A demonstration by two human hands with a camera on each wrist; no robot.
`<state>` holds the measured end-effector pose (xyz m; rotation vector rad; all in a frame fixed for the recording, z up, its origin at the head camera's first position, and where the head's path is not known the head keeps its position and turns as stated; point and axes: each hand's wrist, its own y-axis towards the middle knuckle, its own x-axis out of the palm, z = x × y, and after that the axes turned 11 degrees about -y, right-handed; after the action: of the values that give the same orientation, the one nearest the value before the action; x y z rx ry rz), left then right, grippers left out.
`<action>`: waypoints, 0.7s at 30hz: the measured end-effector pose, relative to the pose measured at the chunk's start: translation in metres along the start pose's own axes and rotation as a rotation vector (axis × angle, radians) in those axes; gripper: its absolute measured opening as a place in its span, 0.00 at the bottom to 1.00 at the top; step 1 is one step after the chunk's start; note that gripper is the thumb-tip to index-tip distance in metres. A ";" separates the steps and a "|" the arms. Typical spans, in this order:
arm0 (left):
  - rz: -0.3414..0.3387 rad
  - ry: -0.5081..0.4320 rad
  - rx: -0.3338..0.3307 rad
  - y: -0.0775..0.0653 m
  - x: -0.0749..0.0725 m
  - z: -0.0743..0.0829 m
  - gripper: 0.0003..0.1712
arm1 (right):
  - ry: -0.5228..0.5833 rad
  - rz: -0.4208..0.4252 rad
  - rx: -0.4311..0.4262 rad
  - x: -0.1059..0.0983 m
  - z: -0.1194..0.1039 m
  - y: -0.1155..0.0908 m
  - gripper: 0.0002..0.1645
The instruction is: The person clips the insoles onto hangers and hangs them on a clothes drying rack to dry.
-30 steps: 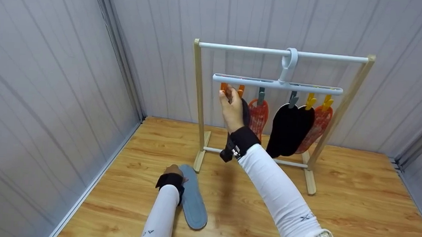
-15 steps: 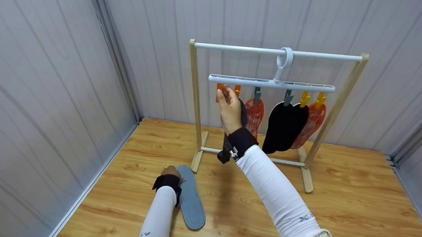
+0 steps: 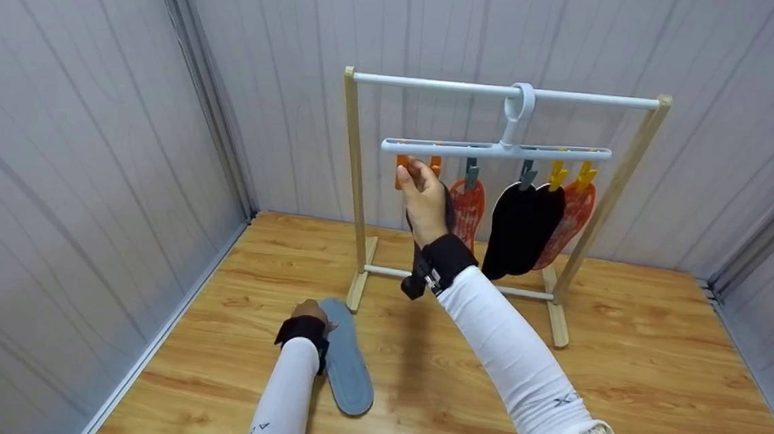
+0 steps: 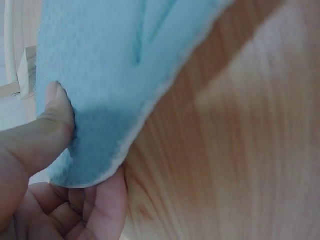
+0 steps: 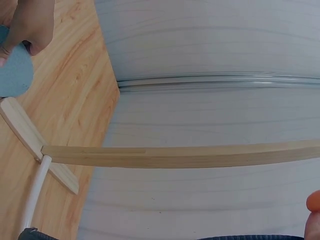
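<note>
Low on the left in the head view, my left hand (image 3: pixel 310 309) pinches one end of a grey-blue insole (image 3: pixel 349 371). The left wrist view has the thumb on the insole's (image 4: pixel 100 75) top face and curled fingers beneath the tip. Up at the hanger, my right hand (image 3: pixel 426 199) pinches the leftmost orange clothespin (image 3: pixel 401 170) between thumb and fingers. A second orange clothespin (image 3: pixel 436 163) sits just right of it. Behind the right hand hangs a dark insole (image 3: pixel 448 208), partly hidden. The right wrist view catches only a fingertip at its right edge.
A white hanger (image 3: pixel 460 150) hangs from a wooden rack (image 3: pixel 356 174) with white rods. Grey and yellow clothespins on it hold a red patterned insole (image 3: pixel 467 205), black insoles (image 3: pixel 522 233) and another red insole (image 3: pixel 570 223). Panel walls surround the wooden floor (image 3: pixel 483 401).
The head view has shifted slightly, so the rack appears a bit further left. Both hands keep their hold, the left on the insole and the right at the orange clothespin.
</note>
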<state>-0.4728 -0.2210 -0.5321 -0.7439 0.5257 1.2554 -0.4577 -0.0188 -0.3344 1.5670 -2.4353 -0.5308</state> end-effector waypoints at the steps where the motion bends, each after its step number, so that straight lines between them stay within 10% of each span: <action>1: -0.004 0.001 0.001 0.000 -0.001 -0.001 0.33 | 0.004 -0.010 -0.002 0.000 0.000 0.000 0.26; 7: -0.068 -0.005 -0.008 0.002 -0.008 -0.004 0.29 | 0.013 -0.061 -0.008 0.000 0.000 -0.005 0.27; 15: -0.090 -0.112 0.076 0.077 0.026 -0.063 0.22 | -0.017 -0.066 0.003 -0.004 0.000 -0.006 0.27; 21: -0.169 -0.254 0.113 0.033 -0.008 -0.029 0.20 | -0.043 -0.084 0.000 -0.007 -0.006 -0.007 0.27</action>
<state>-0.5057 -0.2435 -0.5525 -0.5137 0.3163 1.1321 -0.4467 -0.0160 -0.3317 1.6816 -2.4087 -0.5844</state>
